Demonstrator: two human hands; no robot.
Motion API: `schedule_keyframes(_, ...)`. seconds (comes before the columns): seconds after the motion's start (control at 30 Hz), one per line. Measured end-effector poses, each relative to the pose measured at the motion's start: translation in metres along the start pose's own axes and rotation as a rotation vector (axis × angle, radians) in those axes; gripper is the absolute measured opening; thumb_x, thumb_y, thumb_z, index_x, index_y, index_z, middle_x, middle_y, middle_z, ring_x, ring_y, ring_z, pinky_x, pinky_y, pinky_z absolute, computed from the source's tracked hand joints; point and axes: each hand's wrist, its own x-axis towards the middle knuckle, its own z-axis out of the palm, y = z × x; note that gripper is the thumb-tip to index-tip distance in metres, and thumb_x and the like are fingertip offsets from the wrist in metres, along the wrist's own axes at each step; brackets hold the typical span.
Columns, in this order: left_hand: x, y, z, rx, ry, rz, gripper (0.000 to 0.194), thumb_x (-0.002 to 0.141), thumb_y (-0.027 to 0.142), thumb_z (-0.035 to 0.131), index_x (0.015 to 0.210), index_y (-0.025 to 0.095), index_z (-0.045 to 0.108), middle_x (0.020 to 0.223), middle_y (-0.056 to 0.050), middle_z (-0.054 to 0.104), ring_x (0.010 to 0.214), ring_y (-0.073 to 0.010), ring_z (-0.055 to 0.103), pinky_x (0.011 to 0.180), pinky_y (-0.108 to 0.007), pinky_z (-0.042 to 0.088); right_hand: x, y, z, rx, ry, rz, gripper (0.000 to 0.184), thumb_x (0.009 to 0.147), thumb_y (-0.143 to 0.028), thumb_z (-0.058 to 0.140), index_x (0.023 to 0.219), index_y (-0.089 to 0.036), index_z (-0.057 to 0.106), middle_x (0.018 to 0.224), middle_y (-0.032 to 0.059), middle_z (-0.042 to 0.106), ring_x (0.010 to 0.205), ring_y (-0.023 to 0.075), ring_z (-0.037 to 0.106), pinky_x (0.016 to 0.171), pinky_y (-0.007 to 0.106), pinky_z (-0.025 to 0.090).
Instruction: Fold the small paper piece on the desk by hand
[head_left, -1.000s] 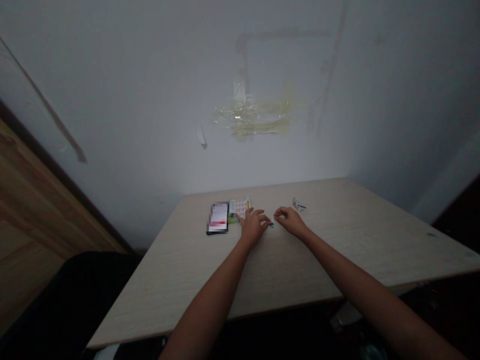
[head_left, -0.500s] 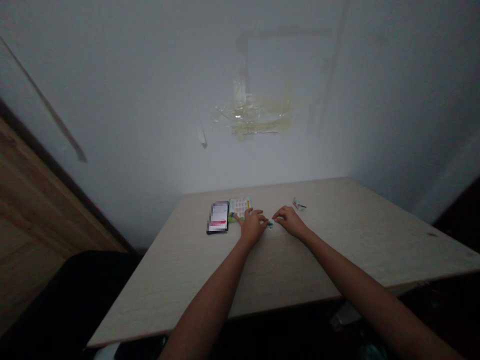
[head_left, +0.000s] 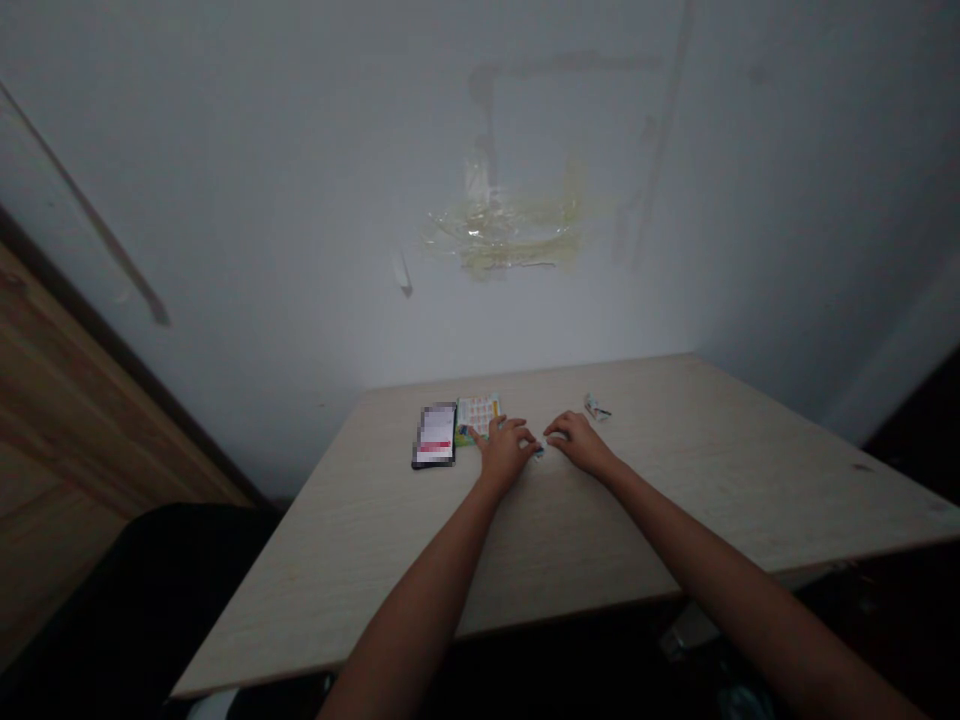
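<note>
My left hand (head_left: 507,453) rests on the table with its thumb and a fingertip closed on the edge of a small blue-and-white piece (head_left: 539,452), too small to make out. The other fingers spread toward a printed booklet or card (head_left: 478,415) with green edges. Just right of the piece is my right hand (head_left: 577,440), its thumb and index tips slightly parted, with nothing visible between them. A dark-cased phone (head_left: 435,436) with a lit, blurred screen lies left of the booklet.
A crumpled small wrapper (head_left: 597,407) lies beyond my right hand. The pale wooden table (head_left: 360,540) meets a wall (head_left: 300,200) with old tape at its back. A dark chair-like shape (head_left: 180,580) stands at the left, beside a wooden panel (head_left: 90,400).
My right fingertips have parted slightly near the small piece. My left hand keeps its place. The whole view has shifted a little.
</note>
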Motion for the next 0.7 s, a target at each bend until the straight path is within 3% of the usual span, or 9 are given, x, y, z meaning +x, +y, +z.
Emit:
schedule_keyframes(0.27,-0.003,0.001,-0.001,-0.006,0.051,0.007,0.014,0.086,0.041,0.066,0.097,0.036,0.075,0.130,0.001,0.065,0.133,-0.0322,0.039,0.110,-0.074,0.000,0.000,-0.003,-0.003,0.062,0.004,0.013,0.013,0.076,-0.029,0.071,0.085,-0.019,0.074,0.093,0.0073,0.068,0.098,0.0248,0.058,0.094,0.037,0.041)
schedule_keyframes(0.47,-0.004,0.005,-0.006,-0.041,0.015,-0.007,0.014,0.088,0.041,0.063,0.094,0.035,0.075,0.127,0.000,0.067,0.133,-0.0297,0.041,0.113,-0.071,0.002,0.000,-0.008,-0.005,0.156,0.056,0.064,0.014,0.078,-0.030,0.068,0.084,-0.019,0.072,0.090,0.0070,0.071,0.094,0.0234,0.061,0.090,0.037,0.044)
schedule_keyframes(0.7,-0.004,0.007,-0.007,-0.117,-0.039,-0.009,0.021,0.086,0.046,0.066,0.101,0.035,0.074,0.123,0.000,0.069,0.130,-0.0275,0.045,0.114,-0.069,-0.002,-0.001,-0.013,-0.004,0.462,0.049,0.173,0.020,0.079,-0.036,0.065,0.088,-0.018,0.067,0.080,0.0052,0.073,0.077,0.0195,0.068,0.077,0.033,0.052)
